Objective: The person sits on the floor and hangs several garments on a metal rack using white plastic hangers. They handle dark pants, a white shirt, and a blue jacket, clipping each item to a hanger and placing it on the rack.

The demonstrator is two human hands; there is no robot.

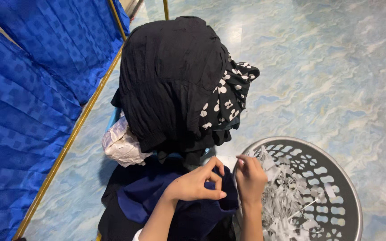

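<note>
Two hands pinch soft, light navy cloth (175, 207): left hand (195, 183) and right hand (250, 176) both closed narrow on its limp edge.

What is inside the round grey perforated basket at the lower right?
The round grey perforated basket holds a loose heap of thin white scraps, piled on its left side. The right hand covers part of the heap; the basket's bottom beneath is hidden.

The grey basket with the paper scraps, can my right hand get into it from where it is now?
Probably yes. The right hand is already at the rim of the grey basket, beside the paper scraps, with nothing between them.
</note>
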